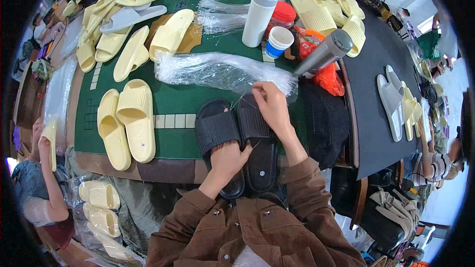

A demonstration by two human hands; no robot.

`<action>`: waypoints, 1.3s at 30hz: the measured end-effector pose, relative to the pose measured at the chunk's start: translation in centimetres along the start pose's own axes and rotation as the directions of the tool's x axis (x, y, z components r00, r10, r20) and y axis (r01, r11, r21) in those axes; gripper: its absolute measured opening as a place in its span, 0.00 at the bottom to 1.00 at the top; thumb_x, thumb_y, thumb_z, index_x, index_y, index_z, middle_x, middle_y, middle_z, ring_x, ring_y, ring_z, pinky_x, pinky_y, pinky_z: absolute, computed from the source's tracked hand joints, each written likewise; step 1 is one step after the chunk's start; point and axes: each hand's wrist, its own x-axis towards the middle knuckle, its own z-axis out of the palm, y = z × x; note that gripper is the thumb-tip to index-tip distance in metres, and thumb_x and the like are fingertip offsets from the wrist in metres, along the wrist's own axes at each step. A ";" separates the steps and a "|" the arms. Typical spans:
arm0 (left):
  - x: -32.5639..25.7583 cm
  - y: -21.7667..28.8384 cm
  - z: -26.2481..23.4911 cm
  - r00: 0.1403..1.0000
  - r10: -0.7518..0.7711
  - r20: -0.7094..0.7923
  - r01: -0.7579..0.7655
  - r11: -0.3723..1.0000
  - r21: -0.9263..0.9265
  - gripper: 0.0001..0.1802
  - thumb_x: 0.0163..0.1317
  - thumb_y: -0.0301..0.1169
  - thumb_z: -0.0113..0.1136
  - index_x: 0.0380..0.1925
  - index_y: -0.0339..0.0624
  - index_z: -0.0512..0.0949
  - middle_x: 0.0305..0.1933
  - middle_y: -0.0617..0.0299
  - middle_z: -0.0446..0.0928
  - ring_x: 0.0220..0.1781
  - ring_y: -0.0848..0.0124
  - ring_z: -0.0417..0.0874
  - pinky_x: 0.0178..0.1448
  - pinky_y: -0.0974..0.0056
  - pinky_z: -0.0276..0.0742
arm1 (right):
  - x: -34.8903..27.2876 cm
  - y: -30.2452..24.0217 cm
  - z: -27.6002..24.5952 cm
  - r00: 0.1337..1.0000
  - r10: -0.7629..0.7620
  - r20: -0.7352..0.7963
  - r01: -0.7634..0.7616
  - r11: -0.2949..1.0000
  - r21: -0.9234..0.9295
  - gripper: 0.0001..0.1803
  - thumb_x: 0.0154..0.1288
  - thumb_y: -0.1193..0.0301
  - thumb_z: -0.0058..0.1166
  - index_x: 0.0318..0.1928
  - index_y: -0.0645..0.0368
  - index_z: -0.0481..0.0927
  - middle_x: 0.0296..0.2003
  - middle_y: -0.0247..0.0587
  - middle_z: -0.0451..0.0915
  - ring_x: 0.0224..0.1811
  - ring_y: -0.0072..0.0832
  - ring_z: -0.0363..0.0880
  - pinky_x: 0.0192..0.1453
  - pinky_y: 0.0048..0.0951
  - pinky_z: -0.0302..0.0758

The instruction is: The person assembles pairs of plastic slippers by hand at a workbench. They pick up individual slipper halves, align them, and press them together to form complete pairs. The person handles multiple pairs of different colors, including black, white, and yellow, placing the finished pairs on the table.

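Note:
A pair of black slippers lies side by side at the table's near edge, the left slipper (213, 129) and the right slipper (261, 160) touching. My left hand (228, 160) reaches under the left slipper's ribbed strap, a fingertip showing at the toe opening, its thumb against the right slipper. Closed in a pinch, my right hand (273, 106) is over the right slipper's toe; what its fingertips hold is too fine to make out. Thin clear strands show by both hands. Just beyond lies a bundle of clear plastic strands (213, 71) in a clear wrapper.
Cream slippers (136, 121) stand left on the green table (188, 146), with more piled behind. A white bottle (260, 15), paper cup (279, 42), red-lidded jar (283, 14) and tilted grey flask (324, 52) crowd the far right. A person holds a cream slipper (49, 141) at left.

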 end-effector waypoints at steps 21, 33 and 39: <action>0.0 -0.8 1.3 0.994 0.064 -0.084 -0.063 0.998 0.008 0.29 0.60 0.48 0.62 0.40 0.26 0.79 0.36 0.38 0.80 0.39 0.42 0.82 0.47 0.45 0.76 | 1.0 -0.1 2.0 0.940 -0.188 0.285 0.181 0.982 0.051 0.11 0.67 0.67 0.55 0.40 0.60 0.84 0.35 0.52 0.82 0.39 0.50 0.81 0.44 0.45 0.76; -2.5 -0.7 -1.9 0.920 0.334 -0.203 -0.315 0.941 0.122 0.22 0.60 0.41 0.66 0.41 0.29 0.78 0.36 0.44 0.80 0.35 0.50 0.82 0.41 0.53 0.78 | 0.6 -0.2 2.0 0.989 -0.013 0.150 -0.015 0.982 0.186 0.08 0.67 0.71 0.58 0.40 0.64 0.82 0.30 0.43 0.84 0.31 0.24 0.81 0.36 0.28 0.76; -4.0 0.9 -6.6 0.868 0.359 -0.344 -0.391 0.920 -0.026 0.08 0.59 0.29 0.65 0.34 0.37 0.78 0.31 0.56 0.78 0.32 0.58 0.81 0.37 0.57 0.77 | 0.5 -1.2 1.3 0.986 0.084 0.143 -0.113 0.971 0.211 0.08 0.66 0.72 0.59 0.41 0.64 0.82 0.29 0.40 0.83 0.30 0.21 0.78 0.35 0.25 0.74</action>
